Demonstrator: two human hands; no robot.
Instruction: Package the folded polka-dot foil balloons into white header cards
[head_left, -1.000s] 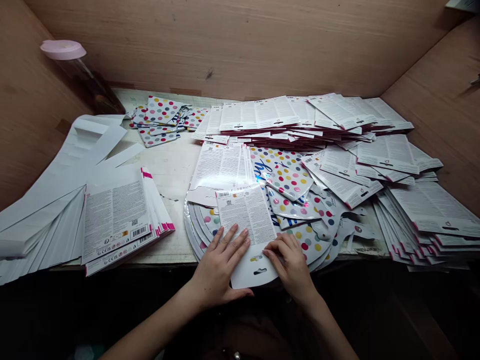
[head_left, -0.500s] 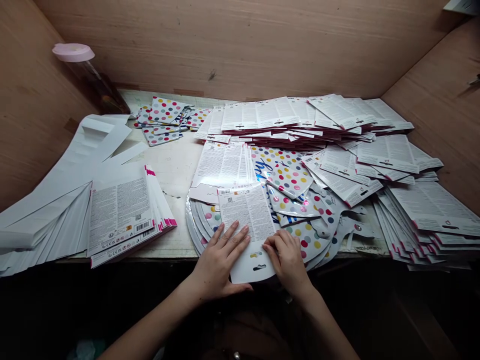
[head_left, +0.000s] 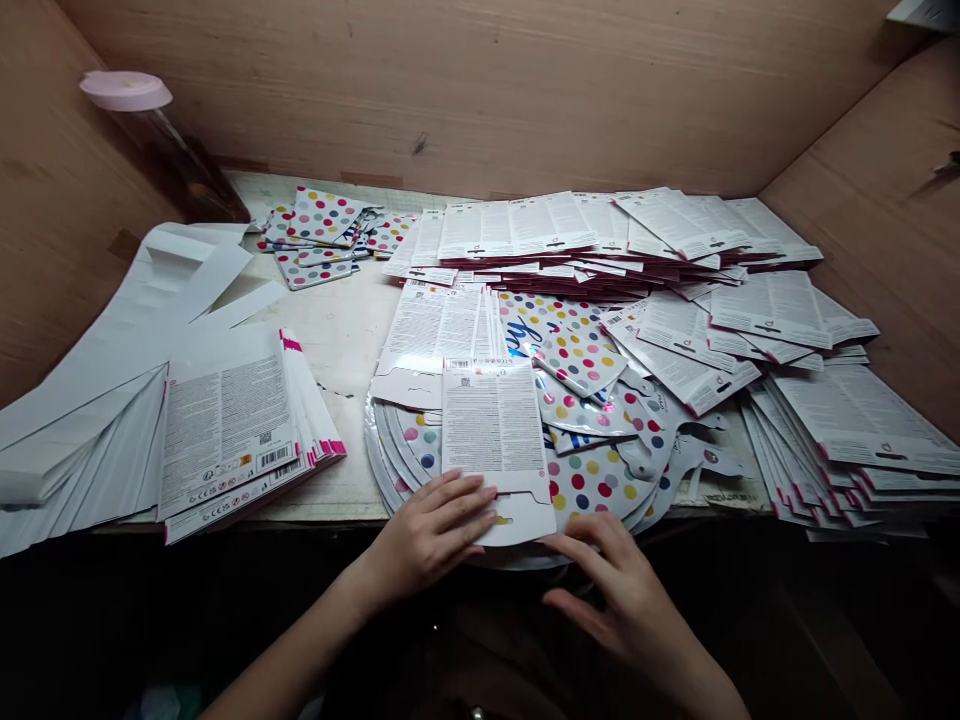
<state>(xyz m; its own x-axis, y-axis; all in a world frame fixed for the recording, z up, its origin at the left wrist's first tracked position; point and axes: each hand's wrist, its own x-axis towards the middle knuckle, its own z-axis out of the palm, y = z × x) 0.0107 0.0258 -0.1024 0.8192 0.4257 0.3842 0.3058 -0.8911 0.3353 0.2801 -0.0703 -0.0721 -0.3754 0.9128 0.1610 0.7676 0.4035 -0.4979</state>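
Observation:
A white printed cardboard packet (head_left: 495, 420) lies in front of me, with a flap folded over at its near end and a yellow spot showing through a slot. My left hand (head_left: 442, 525) rests flat on the packet's lower left part, fingers stretched out. Just off the packet's near right corner is my right hand (head_left: 611, 575), its thumb and fingers apart and nothing held. Beneath the packet are round foil balloons (head_left: 600, 480) with coloured dots. A folded dotted balloon (head_left: 577, 360) sits on top of them, beside more printed packets (head_left: 435, 325).
Stacked printed packets (head_left: 517, 230) line the back and right side. At left are a printed card stack (head_left: 225, 420) and white blank cards (head_left: 97, 400). Folded dotted balloons (head_left: 322, 215) lie at the back left, near a pink-lidded bottle (head_left: 172, 150). Wooden panels (head_left: 450, 90) enclose the table.
The packet's near end flap has been folded over, covering most of the hanging slot. My left hand slid down toward the near end; my right hand let go and moved right and nearer.

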